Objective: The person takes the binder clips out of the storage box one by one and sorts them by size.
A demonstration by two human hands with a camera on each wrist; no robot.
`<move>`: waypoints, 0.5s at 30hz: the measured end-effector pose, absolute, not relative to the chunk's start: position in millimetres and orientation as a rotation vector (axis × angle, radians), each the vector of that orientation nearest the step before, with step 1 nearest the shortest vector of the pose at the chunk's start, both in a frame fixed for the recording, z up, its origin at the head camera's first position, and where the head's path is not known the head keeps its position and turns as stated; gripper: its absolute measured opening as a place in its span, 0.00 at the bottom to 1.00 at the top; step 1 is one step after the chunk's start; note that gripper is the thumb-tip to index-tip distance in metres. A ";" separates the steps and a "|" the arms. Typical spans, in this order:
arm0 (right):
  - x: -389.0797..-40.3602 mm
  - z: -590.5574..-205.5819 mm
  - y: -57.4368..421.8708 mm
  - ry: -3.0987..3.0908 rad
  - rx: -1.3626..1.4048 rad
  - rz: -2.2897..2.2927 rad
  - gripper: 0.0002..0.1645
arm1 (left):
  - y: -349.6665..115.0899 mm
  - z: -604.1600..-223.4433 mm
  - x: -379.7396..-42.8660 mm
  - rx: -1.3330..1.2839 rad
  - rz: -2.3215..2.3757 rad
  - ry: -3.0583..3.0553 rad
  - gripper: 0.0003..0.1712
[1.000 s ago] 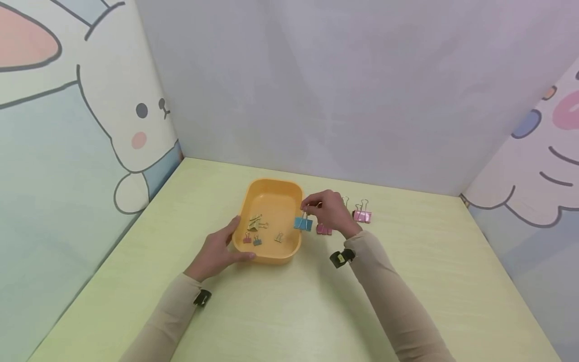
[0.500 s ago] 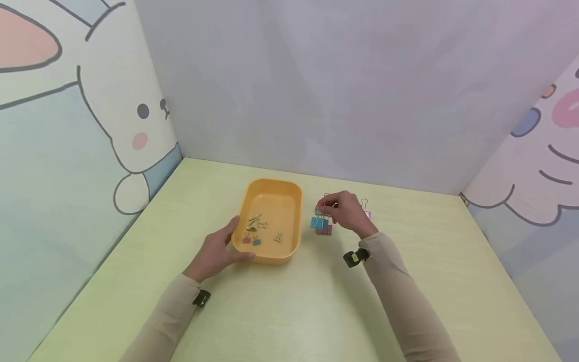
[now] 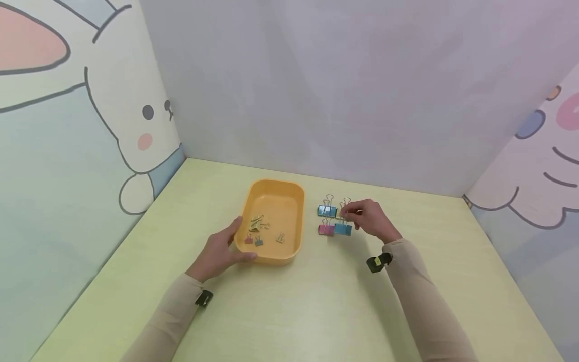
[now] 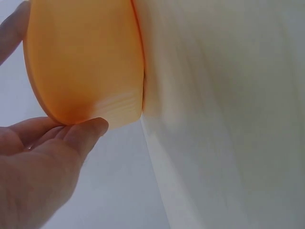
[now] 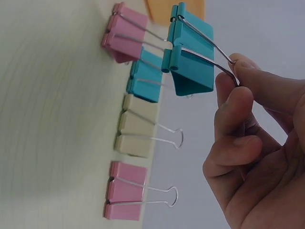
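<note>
My right hand [image 3: 372, 219] pinches the wire handles of a blue binder clip [image 5: 198, 52] between thumb and fingertips, with the clip held above the table. In the head view that clip hangs beside a pink binder clip [image 3: 326, 230], which stands on the table with another blue binder clip [image 3: 326, 210] behind it. The right wrist view also shows a cream binder clip [image 5: 138, 126] and a second pink binder clip [image 5: 127, 191]; my hand mostly hides these in the head view. At its near left corner, my left hand [image 3: 219, 254] grips an orange-yellow plastic tray [image 3: 296, 221].
Several small binder clips lie in the tray, among them a red one [image 3: 249, 239], a dark blue one [image 3: 259, 241] and a gold one [image 3: 281, 238]. A pale wall [image 3: 316, 100] rises behind the yellow-green table [image 3: 289, 311]. Printed walls stand at both sides.
My right hand has carried the blue binder clip rightward, away from the tray's right edge to beside the near pink clip. The left hand and tray have stayed in place.
</note>
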State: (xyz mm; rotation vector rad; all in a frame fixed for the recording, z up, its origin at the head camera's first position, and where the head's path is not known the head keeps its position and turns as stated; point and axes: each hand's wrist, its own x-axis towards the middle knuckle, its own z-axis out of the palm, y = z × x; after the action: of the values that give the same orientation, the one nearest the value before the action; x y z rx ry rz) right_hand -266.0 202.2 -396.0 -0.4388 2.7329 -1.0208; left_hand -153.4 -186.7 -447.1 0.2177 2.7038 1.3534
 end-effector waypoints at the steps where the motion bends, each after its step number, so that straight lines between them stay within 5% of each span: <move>1: -267.1 -397.6 204.8 2.734 -0.441 -1.019 0.12 | -186.7 -446.5 -153.3 0.216 1.352 2.705 0.66; 15: -283.1 -425.2 221.4 2.697 -0.443 -0.983 0.11 | -186.7 -449.4 -154.8 0.198 1.342 2.697 0.66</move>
State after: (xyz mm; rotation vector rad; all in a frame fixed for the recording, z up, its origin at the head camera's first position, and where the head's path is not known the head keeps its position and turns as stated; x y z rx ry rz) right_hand -283.1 221.4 -425.2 -0.4426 2.6965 -0.9833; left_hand -154.8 -186.7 -449.4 0.1978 2.6966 1.3415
